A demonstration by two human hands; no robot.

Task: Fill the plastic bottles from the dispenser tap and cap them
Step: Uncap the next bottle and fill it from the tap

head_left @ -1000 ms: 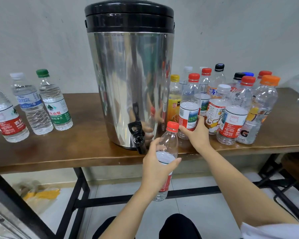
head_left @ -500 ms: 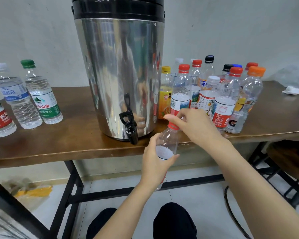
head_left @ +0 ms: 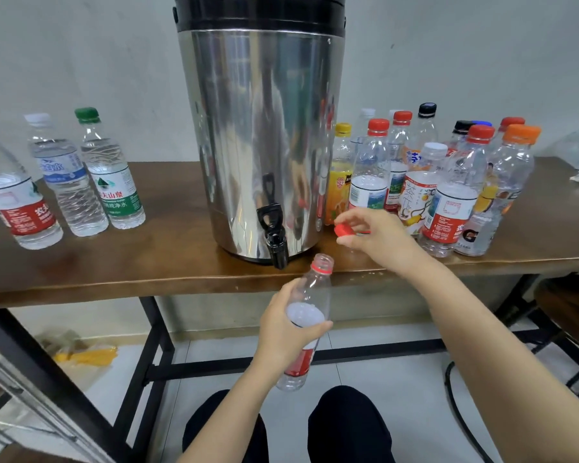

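The red cap (head_left: 343, 230) is off now — pinched by fingers (head_left: 352, 216) of the right hand (head_left: 380, 236) — leaving the bottle (head_left: 316, 289) gripped in the left hand (head_left: 286, 334) ready for filling.

Left of frame, green-capped bottle (head_left: 114, 185) is showing 山泉 and 纯净水 in white on its green label; the character before 山泉 is unclear. Far left, red-label bottle (head_left: 24, 215) is showing 农夫, partly cut off. Right of centre, tea bottle (head_left: 418, 202) is carrying a large 茶. Lower right, orange-capped bottle (head_left: 482, 225) is showing a bold G. Text on blue-label bottle (head_left: 64, 175) is coming out too blurred to read.
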